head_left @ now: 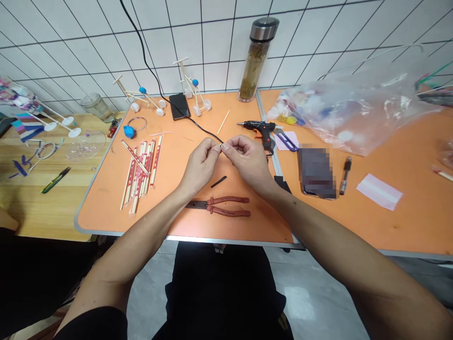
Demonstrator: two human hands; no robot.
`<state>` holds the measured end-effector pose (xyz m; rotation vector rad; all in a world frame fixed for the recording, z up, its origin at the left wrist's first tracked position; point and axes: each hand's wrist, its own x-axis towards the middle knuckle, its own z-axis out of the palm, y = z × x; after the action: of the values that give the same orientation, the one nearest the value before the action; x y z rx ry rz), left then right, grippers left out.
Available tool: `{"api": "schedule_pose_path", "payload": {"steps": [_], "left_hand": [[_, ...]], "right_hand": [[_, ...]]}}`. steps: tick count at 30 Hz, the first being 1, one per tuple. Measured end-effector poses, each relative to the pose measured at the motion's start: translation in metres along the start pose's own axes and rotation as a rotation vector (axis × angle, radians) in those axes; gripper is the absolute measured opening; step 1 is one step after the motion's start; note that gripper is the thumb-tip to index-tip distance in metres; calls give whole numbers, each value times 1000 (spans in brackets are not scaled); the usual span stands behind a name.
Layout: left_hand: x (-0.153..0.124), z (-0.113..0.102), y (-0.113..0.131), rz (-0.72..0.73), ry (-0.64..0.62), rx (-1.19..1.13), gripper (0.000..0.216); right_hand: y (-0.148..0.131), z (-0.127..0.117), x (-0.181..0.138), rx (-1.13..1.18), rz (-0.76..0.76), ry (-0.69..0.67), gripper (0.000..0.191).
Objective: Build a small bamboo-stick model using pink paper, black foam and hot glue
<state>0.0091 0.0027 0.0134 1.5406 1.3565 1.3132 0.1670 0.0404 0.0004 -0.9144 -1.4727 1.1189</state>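
My left hand (201, 163) and my right hand (246, 158) meet fingertip to fingertip above the orange table, both closed in a pinch. A black cable (205, 128) runs down to the pinched fingertips, where a small pale bit shows; the fingers hide most of that spot. Below the hands lies a short black strip (218, 181). Pliers with red handles (230, 200) rest nearer the table's front edge, jaws toward my left forearm. Right of my right hand is a black glue gun (261, 130), and a thin wooden stick (223, 122) lies behind the hands.
Wrapped chopsticks (139, 172) lie at left. Two stick models with white wheels (143, 97) and a phone (179, 106) are behind. A tea bottle (257, 59) stands by the wall. Scissors (287, 139), a dark pixelated object (316, 172), a pen (346, 174) and a plastic bag (354, 108) are right.
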Motion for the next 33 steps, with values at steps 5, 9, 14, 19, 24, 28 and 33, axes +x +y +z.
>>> {"api": "schedule_pose_path", "payload": {"steps": [5,9,14,19,24,28,33], "left_hand": [[1,1,0,-93,-6,-126,28],[3,1,1,-156,-9,-223,25],[4,1,5,-251,-36,-345,18],[5,0,3,-276,-59,-372,17],[4,-1,6,-297,-85,-420,15],[2,-2,13,-312,-91,-454,15],[1,-4,17,-319,-101,-466,18]], "right_hand": [[-1,0,-1,6,-6,-25,48],[-1,0,0,1,-15,-39,47],[1,-1,0,6,-33,-47,42],[1,-1,0,5,-28,-50,50],[1,-1,0,8,-53,-49,54],[4,-1,1,-11,-95,-42,53],[6,-1,0,-52,-129,-20,49]]}}
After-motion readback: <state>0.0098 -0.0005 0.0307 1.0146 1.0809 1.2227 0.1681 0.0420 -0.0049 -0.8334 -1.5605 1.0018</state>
